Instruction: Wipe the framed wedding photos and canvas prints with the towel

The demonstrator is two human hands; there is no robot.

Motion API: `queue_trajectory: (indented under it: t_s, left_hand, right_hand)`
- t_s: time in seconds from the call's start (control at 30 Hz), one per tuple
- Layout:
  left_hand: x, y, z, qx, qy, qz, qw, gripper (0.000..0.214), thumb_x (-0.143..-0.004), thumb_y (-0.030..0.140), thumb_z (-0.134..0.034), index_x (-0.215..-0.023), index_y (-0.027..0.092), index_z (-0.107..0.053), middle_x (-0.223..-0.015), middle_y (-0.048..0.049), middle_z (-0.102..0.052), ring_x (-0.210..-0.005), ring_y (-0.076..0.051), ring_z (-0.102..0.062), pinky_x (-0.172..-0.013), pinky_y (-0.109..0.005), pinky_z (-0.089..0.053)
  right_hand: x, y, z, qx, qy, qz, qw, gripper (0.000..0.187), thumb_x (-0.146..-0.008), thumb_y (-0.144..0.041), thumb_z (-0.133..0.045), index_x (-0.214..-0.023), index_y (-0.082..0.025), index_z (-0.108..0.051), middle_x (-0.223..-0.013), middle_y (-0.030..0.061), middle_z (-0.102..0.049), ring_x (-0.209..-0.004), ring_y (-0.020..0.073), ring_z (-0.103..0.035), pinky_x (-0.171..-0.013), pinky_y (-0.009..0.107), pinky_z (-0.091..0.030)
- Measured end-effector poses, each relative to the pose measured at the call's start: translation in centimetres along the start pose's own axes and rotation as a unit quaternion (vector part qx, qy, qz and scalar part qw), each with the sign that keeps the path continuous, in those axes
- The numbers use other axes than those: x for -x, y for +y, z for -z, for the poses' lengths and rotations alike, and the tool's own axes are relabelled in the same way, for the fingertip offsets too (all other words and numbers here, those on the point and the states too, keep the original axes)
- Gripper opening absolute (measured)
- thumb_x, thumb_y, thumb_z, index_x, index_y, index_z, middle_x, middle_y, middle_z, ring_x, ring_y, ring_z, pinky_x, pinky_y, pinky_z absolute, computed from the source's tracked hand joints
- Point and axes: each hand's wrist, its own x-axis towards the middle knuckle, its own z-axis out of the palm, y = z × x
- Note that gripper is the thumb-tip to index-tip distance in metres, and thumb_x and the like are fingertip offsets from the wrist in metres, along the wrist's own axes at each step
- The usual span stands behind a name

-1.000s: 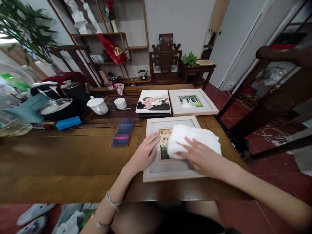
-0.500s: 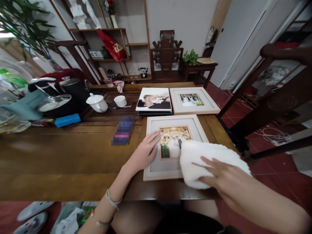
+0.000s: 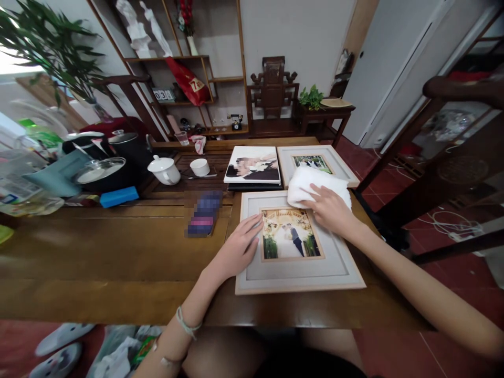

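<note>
A pale wooden picture frame [image 3: 299,270] with a wedding photo lies flat on the wooden table [image 3: 98,252] in front of me. My left hand [image 3: 238,249] rests flat on the frame's left border, fingers stretched out. My right hand [image 3: 331,210] presses a folded white cloth [image 3: 311,184] onto the frame's top right corner, fingers spread over the cloth.
A second pale frame [image 3: 338,168] and a photo album [image 3: 254,165] lie behind the near frame. A phone [image 3: 205,212], a white teapot [image 3: 164,170], a cup [image 3: 200,167], black pots [image 3: 104,170] and a blue sponge [image 3: 118,196] stand left. A dark wooden chair [image 3: 452,157] is at the right.
My right hand slid the white cloth from the photo down to the frame's lower right, then up to its top right corner. My left hand stayed on the left border.
</note>
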Motion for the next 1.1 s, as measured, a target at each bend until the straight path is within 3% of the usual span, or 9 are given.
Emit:
queue_trajectory:
  t_s: [0.13,0.27,0.37,0.47,0.6,0.87,1.0,1.1]
  left_hand:
    - [0.0,-0.2,-0.2,0.003,0.005,-0.004,1.0,0.045,-0.096,0.017,-0.038,-0.14,0.016,-0.045,-0.148,-0.0133,-0.041,-0.14,-0.025,-0.034,-0.115,-0.051,-0.032]
    - [0.0,-0.3,-0.3,0.001,0.002,-0.006,1.0,0.045,-0.095,0.016,-0.038,-0.14,0.016,-0.043,-0.148,-0.0131,-0.041,-0.14,-0.025,-0.033,-0.116,-0.051,-0.031]
    - [0.1,-0.3,-0.3,-0.001,-0.004,-0.003,1.0,0.045,-0.095,0.016,-0.038,-0.14,0.014,-0.044,-0.149,-0.0137,-0.04,-0.141,-0.025,-0.032,-0.116,-0.05,-0.03]
    - [0.1,-0.3,-0.3,-0.003,-0.005,0.0,1.0,0.045,-0.095,0.015,-0.038,-0.14,0.013,-0.044,-0.149,-0.0136,-0.04,-0.14,-0.025,-0.032,-0.116,-0.05,-0.03]
    - [0.1,-0.3,-0.3,0.001,0.001,-0.002,1.0,0.046,-0.094,0.015,-0.039,-0.14,0.015,-0.045,-0.149,-0.0131,-0.041,-0.14,-0.025,-0.034,-0.116,-0.05,-0.031]
    - [0.1,-0.5,-0.3,0.007,0.008,-0.006,1.0,0.046,-0.094,0.016,-0.04,-0.14,0.017,-0.045,-0.148,-0.012,-0.041,-0.14,-0.025,-0.034,-0.115,-0.051,-0.032]
    - [0.1,-0.4,-0.3,0.007,0.004,-0.001,1.0,0.046,-0.094,0.015,-0.039,-0.14,0.016,-0.044,-0.149,-0.0123,-0.041,-0.14,-0.025,-0.033,-0.116,-0.05,-0.031]
    - [0.0,-0.3,-0.3,0.011,0.004,0.004,1.0,0.045,-0.094,0.015,-0.039,-0.139,0.016,-0.045,-0.148,-0.0126,-0.042,-0.14,-0.025,-0.034,-0.115,-0.05,-0.031]
  right_hand:
    - [1.5,-2.1,1.7,-0.023,-0.065,0.054,0.996,0.057,-0.068,0.003,-0.049,-0.118,-0.019,-0.066,-0.141,0.0098,-0.05,-0.13,0.0341,-0.043,-0.103,0.051,-0.039]
    - [5.7,-5.3,5.1,-0.097,-0.144,0.094,0.98,0.061,-0.065,0.003,-0.049,-0.118,-0.023,-0.066,-0.14,0.0078,-0.052,-0.129,0.0333,-0.045,-0.1,0.049,-0.044]
    - [8.7,-7.2,7.3,-0.162,-0.164,0.123,0.965,0.061,-0.065,0.002,-0.049,-0.117,-0.027,-0.065,-0.143,0.0048,-0.049,-0.132,0.0325,-0.042,-0.103,0.05,-0.042]
    - [9.9,-7.8,8.0,-0.189,-0.163,0.115,0.961,0.061,-0.065,0.002,-0.047,-0.113,-0.029,-0.067,-0.141,0.0028,-0.051,-0.132,0.03,-0.043,-0.102,0.047,-0.043]
    - [8.2,-6.0,6.5,-0.154,-0.138,0.075,0.975,0.064,-0.063,0.005,-0.045,-0.114,-0.028,-0.067,-0.138,0.0039,-0.054,-0.13,0.0291,-0.046,-0.102,0.047,-0.043]
    - [1.7,-0.3,1.0,-0.023,-0.009,-0.014,1.0,0.061,-0.071,0.004,-0.045,-0.127,-0.017,-0.06,-0.135,0.0146,-0.055,-0.134,0.0318,-0.039,-0.108,0.052,-0.034]
    - [0.3,-1.5,0.8,-0.008,-0.03,0.008,0.999,0.061,-0.072,0.003,-0.045,-0.125,-0.021,-0.062,-0.141,0.01,-0.051,-0.129,0.0331,-0.044,-0.102,0.052,-0.04]
    - [1.8,-4.4,2.4,-0.048,-0.081,0.068,0.993,0.059,-0.07,0.002,-0.049,-0.122,-0.023,-0.064,-0.141,0.0083,-0.05,-0.127,0.0339,-0.047,-0.101,0.052,-0.04]
